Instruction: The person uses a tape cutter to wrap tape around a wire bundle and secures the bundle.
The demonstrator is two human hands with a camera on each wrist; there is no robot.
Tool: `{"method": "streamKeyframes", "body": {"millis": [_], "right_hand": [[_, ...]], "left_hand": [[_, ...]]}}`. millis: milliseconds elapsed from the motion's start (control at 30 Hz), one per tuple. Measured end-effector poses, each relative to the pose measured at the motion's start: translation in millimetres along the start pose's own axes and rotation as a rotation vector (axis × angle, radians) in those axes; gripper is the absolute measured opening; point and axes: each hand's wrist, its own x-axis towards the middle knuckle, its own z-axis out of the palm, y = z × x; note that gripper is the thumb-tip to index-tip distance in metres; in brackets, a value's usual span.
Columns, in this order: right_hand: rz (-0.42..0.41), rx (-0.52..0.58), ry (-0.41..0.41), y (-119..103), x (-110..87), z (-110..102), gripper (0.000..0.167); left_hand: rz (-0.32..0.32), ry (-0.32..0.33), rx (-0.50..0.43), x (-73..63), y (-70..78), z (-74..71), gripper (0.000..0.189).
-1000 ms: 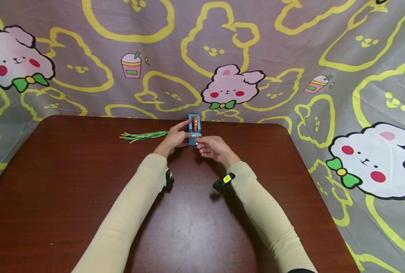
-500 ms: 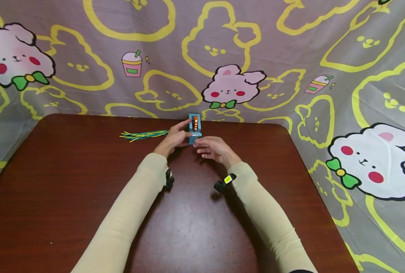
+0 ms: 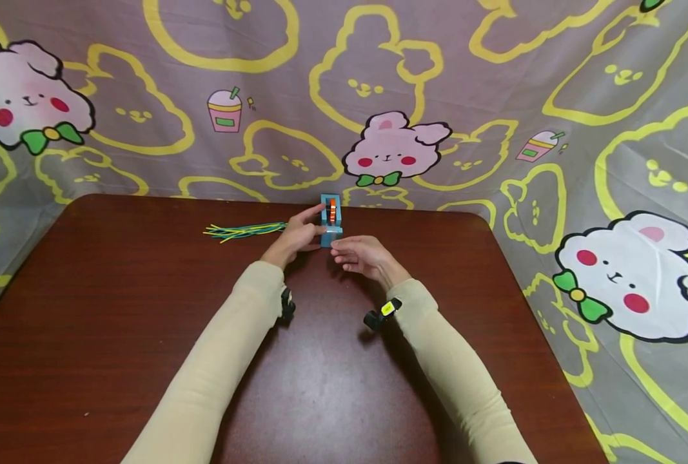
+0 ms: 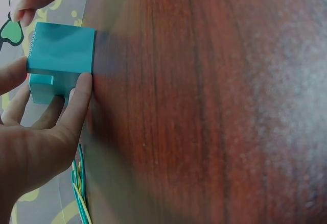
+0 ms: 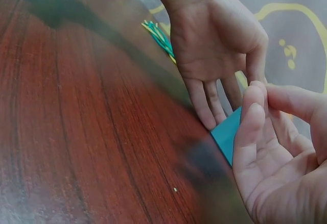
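Observation:
A teal tape dispenser (image 3: 327, 240) with an orange-cored roll (image 3: 333, 211) stands near the table's far edge. My left hand (image 3: 297, 238) grips it from the left side; in the left wrist view, thumb and fingers spread around the dispenser body (image 4: 62, 48). Just in front of the cutter end is my right hand (image 3: 367, 252), thumb and forefinger pinched together at what looks like the clear tape end, faint against the teal. The right wrist view shows those fingertips (image 5: 257, 97) meeting, partly hiding the dispenser's corner (image 5: 225, 133).
A bundle of thin yellow and green strands (image 3: 242, 231) lies left of my left hand. Patterned cloth (image 3: 280, 84) hangs right behind the table's far edge and along both sides. The brown table (image 3: 146, 322) stretches beneath both arms.
My right hand's fingertips have shifted very slightly at the dispenser's front, and the wrist has dropped a little toward me. The left hand and dispenser stay in place.

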Motion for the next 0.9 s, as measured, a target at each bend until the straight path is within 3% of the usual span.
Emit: {"method": "streamKeyframes", "body": {"millis": [333, 633, 900], "right_hand": [[-0.013, -0.012, -0.002, 1.7, -3.9, 0.7, 0.028], [-0.011, 0.005, -0.021, 6.6, -6.8, -1.8, 0.038], [-0.013, 0.013, -0.009, 6.6, -9.4, -2.5, 0.024]], "left_hand": [[0.011, -0.013, 0.004, -1.0, -0.8, -0.7, 0.062], [0.013, -0.019, 0.011, -2.1, -1.7, -1.2, 0.061], [0.018, -0.008, 0.011, -0.7, -3.2, 0.0, 0.061]]}}
